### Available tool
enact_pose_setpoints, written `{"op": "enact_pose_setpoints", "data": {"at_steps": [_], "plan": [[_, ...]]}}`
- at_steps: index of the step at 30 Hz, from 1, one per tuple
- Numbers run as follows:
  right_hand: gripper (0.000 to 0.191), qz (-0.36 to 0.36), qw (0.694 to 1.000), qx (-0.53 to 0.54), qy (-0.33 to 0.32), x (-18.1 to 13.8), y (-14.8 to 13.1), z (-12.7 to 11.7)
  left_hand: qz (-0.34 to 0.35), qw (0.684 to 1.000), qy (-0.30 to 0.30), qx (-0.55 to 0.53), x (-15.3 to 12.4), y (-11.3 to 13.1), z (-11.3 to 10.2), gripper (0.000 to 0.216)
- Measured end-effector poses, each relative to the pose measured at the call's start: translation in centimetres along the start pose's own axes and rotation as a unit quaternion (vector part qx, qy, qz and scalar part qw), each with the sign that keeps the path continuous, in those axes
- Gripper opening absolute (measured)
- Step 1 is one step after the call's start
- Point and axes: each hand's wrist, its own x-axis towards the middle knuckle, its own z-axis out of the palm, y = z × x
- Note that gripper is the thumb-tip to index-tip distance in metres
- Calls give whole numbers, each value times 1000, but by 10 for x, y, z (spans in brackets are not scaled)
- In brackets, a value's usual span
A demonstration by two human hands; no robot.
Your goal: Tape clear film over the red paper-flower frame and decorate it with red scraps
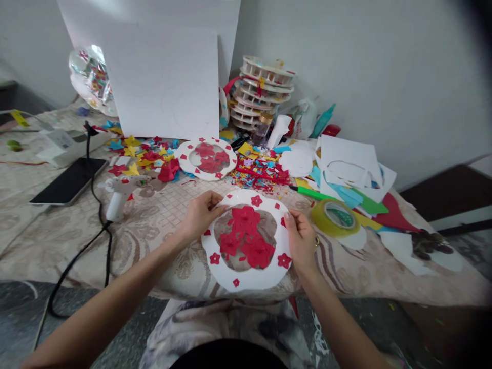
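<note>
A white scalloped frame (246,281) with a see-through middle is held at the table's front edge. Large red paper flowers (246,220) lie in its window, and small red flowers and squares dot its rim. My left hand (203,212) pinches the upper left edge between thumb and fingers. On the right edge, my right hand (302,238) grips with the thumb on top; it wears a ring. Just behind lies a second white frame (184,163) of similar shape, also with red flowers in its window.
A white glue gun (118,197) with a black cord and a phone (69,180) lie at left. Paper scraps (257,171) spread along the back. Yellow tape (334,218) and a green cutter (313,193) sit at right. Stacked round frames (265,84) stand against the wall.
</note>
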Motion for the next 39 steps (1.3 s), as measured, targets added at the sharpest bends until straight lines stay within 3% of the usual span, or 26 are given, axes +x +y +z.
{"op": "enact_pose_setpoints", "data": {"at_steps": [4, 7, 11, 13, 17, 20, 28, 32, 35, 39], "plan": [[25, 0, 1000, 5, -5, 0, -1, -3, 84, 994, -71, 17, 6, 7, -10, 57], [23, -4, 1000, 5, -12, -1, -1, -5, 111, 983, -148, 3, 9, 10, -17, 43], [22, -9, 1000, 8, -18, -2, 1, -7, 87, 971, -209, -81, 9, 9, -19, 28], [23, -10, 1000, 11, -19, -2, 2, -7, 86, 974, -199, -62, 7, 10, -18, 31], [23, -12, 1000, 12, -22, -1, 0, -7, 121, 976, -163, 78, 5, 25, -23, 59], [24, -22, 999, 1, -24, -2, -3, -7, 151, 960, -184, 145, 7, 35, -27, 51], [25, -8, 1000, 0, -30, -5, -6, -6, 127, 970, -173, 115, 9, 28, -24, 34], [25, -6, 999, 10, -40, -4, -6, -6, 138, 970, -151, 131, 7, 26, -22, 45], [24, -9, 999, 21, -46, -4, -7, -6, 154, 963, -169, 141, 7, 26, -23, 47], [25, -3, 998, 26, -57, -5, -4, -5, 124, 967, -194, 110, 8, 25, -24, 43]]}}
